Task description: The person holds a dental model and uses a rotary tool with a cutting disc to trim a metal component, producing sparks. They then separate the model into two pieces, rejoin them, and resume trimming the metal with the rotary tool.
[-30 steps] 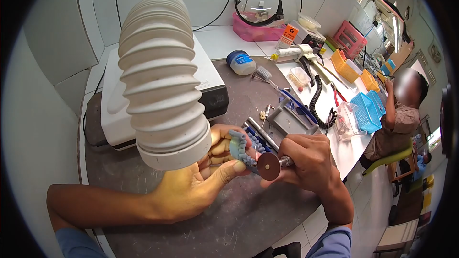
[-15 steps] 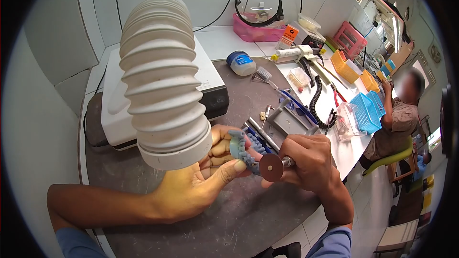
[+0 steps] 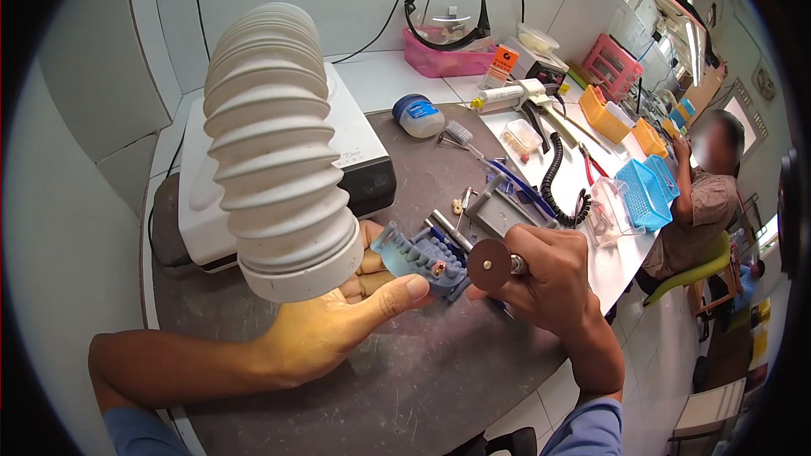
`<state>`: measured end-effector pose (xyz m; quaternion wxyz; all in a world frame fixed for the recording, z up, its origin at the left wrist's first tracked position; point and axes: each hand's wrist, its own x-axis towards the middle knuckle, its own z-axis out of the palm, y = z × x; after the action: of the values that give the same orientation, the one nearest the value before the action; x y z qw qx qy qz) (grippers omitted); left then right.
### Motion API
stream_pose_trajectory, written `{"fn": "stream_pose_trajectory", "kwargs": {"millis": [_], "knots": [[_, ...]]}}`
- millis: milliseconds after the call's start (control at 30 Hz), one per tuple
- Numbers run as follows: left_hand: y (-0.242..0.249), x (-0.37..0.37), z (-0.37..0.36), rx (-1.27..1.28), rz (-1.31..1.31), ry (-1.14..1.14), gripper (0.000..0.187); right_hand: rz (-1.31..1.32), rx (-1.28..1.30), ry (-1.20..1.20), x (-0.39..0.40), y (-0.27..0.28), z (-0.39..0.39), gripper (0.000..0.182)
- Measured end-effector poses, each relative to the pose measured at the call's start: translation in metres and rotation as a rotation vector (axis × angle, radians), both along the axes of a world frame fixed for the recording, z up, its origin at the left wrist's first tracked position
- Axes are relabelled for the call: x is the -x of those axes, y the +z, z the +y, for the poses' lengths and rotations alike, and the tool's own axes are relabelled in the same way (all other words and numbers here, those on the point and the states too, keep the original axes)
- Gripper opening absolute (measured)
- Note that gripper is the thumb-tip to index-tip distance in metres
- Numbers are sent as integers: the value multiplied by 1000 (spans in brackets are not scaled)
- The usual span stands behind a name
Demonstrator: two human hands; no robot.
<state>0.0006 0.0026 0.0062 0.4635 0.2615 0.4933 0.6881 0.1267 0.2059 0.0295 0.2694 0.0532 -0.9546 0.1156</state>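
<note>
A blue-grey dental model (image 3: 404, 255) with rows of teeth rests on the fingers of my left hand (image 3: 325, 333), its thumb lying along the near side. A small gold-pink spot shows on one tooth. My right hand (image 3: 553, 279) is closed round a rotary handpiece (image 3: 518, 265), most of it hidden in the fist. At its tip sits a brown cutting disc (image 3: 493, 274), just right of the model and turned face-on to me. Close over my left fingers hangs the rim of a white ribbed suction hose (image 3: 274, 143).
Behind the hose stands a white machine (image 3: 351, 131). A blue-lidded jar (image 3: 418, 116), a brush (image 3: 459, 133), a grey tray (image 3: 498, 213) and a coiled cord (image 3: 553, 177) lie beyond my hands. Blue baskets (image 3: 642, 194) stand at right, near a seated person (image 3: 714, 203).
The dental model has turned and tipped in my left hand, and its pink area no longer shows. The disc has moved slightly up and right, off the model's edge.
</note>
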Motion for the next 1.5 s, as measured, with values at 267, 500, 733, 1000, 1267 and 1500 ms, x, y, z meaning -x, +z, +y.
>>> {"fn": "stream_pose_trajectory", "kwargs": {"millis": [267,500,733,1000,1267,1500], "knots": [[2,2,1,14,47,-31,27,65,95,-50,-3,2,-6,32],[-3,0,3,-85,16,-27,28,51,115,94,0,3,-8,39],[-11,-3,7,-146,25,-20,31,-53,211,170,6,7,-12,31],[-6,-1,4,-141,96,-53,24,-70,313,-56,5,19,-9,10],[-2,2,4,-90,13,-37,29,25,226,-140,4,10,-10,17],[-3,4,4,-70,-2,-35,28,-22,118,-68,-1,7,-2,35]]}}
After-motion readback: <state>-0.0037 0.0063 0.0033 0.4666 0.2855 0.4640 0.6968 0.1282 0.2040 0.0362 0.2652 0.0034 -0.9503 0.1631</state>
